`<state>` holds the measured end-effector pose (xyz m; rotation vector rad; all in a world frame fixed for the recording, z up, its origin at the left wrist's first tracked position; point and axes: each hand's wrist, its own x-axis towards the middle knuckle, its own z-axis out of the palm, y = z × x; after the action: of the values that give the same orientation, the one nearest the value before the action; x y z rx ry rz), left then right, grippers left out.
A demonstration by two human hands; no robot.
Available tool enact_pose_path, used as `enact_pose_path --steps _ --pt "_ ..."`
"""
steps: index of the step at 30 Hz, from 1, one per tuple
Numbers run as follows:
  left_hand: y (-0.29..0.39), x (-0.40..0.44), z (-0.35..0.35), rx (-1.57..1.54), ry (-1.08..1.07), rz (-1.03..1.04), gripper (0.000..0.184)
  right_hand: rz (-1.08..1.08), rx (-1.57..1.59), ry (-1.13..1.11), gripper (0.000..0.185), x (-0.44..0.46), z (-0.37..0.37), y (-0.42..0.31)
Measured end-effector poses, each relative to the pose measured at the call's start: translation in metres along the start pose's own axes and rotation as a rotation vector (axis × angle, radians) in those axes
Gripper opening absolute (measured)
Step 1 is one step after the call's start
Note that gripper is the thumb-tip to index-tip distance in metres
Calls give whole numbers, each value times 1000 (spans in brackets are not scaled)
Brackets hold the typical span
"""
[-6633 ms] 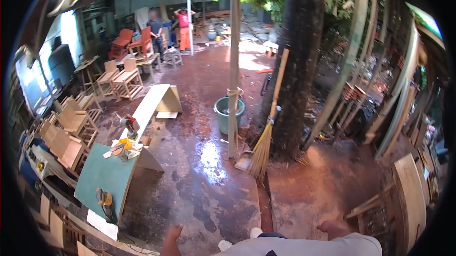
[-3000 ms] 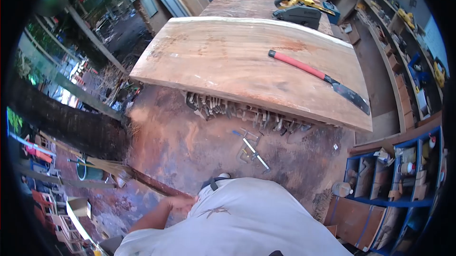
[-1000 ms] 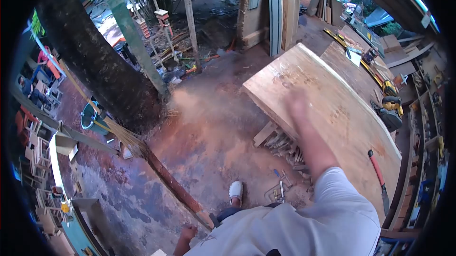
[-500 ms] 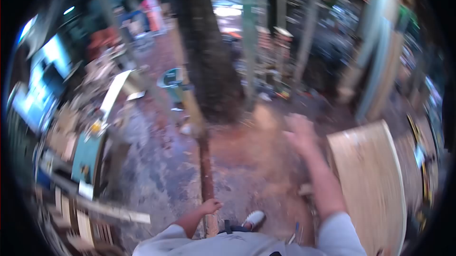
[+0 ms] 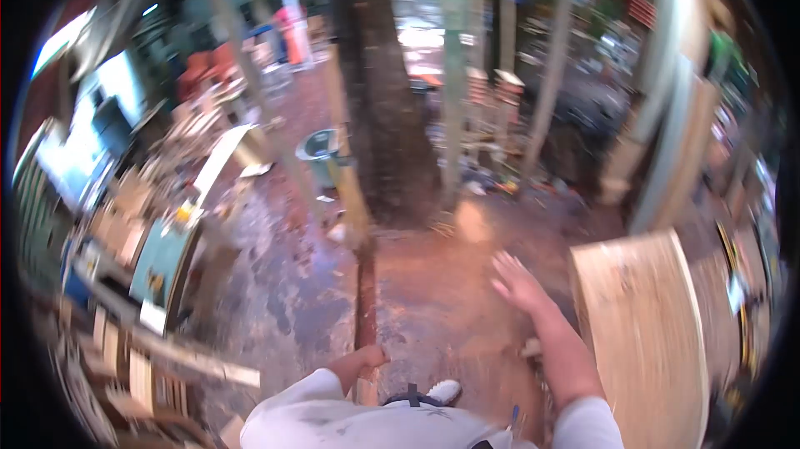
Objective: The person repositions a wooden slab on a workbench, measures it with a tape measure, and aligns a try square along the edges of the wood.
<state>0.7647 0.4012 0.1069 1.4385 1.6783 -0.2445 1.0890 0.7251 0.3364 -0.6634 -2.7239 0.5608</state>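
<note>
The reddish, stained floor (image 5: 283,290) filled the middle of the frame, with a dark tree trunk (image 5: 379,107) rising from its centre towards the top. The broad wooden slab (image 5: 642,332) came next in size, lying at the lower right, its pale, slightly curved far edge running down its right side. A green board (image 5: 160,257) sat at the left, and a bucket (image 5: 320,167) stood left of the trunk, near a blurred broom (image 5: 353,203).

The right hand (image 5: 517,284) was lower right of centre, palm down over the floor, fingers spread apart and holding nothing. The slab lay just to its right in the picture, with a gap of floor showing between them. The left hand (image 5: 372,356) was at the lower centre, well apart from the slab; its fingers looked curled, but blur made it impossible to tell whether they closed on anything. A white shoe (image 5: 446,391) showed below, between the two hands.

Half a second earlier the right hand had appeared higher in the frame; a second earlier it had appeared in front of the slab's upper face.
</note>
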Motion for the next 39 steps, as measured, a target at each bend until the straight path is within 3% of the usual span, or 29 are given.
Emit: enact_pose_path --steps 2,3,4,6,7,10,12,14,17,18,19,20,21,22,24,25,27,28,30,34,39 --pt "43 -10 -22 -347 325 122 27 159 -181 290 54 -11 -11 7" --pt "57 -9 -27 -408 354 163 25 283 -313 402 55 -37 -25 17" --pt "67 -8 -35 -468 364 200 22 487 -256 460 57 -74 -39 31" --pt "74 1 -32 -545 313 287 24 937 -381 426 62 -175 -39 76" --pt "84 -5 -28 -509 260 261 24 1081 -400 449 62 -240 -45 62" --pt "98 0 5 -499 115 131 22 1254 -415 421 67 -415 -58 -15" --pt "128 -15 33 -458 40 168 23 1458 -434 464 67 -539 -36 -94" --pt "161 -22 56 -437 5 199 25 1799 -370 465 69 -661 -17 -187" --pt "218 -14 97 -212 91 413 31 2293 -565 595 68 -829 41 -344" --pt "246 -12 113 -206 188 523 33 2357 -543 653 63 -865 51 -402" --pt "274 -13 130 -201 284 628 36 2533 -247 752 56 -879 53 -455" --pt "316 -34 138 -223 246 663 36 2707 -201 833 65 -894 77 -492" --pt "363 -55 147 -247 211 698 37 2631 -458 847 59 -931 136 -520" --pt "399 -65 158 -173 266 895 36 2533 -714 854 53 -960 184 -536" --pt "480 -124 173 -7 377 1182 36 2403 -297 1036 53 -954 195 -567" --pt "510 -132 187 42 425 1352 35 2385 -293 1032 53 -940 188 -570" --pt "572 -183 206 117 407 1441 42 2348 -175 1161 51 -898 160 -552" --pt "594 -193 214 186 366 1454 47 2312 -173 1149 51 -896 159 -536" --pt "631 -197 230 372 348 1525 53 1924 -433 1178 46 -888 155 -497" --pt "685 -153 248 677 336 1436 64 1674 -409 1085 48 -814 46 -424" --pt "705 -89 185 712 315 1254 69 1465 -574 879 59 -784 -37 -289"
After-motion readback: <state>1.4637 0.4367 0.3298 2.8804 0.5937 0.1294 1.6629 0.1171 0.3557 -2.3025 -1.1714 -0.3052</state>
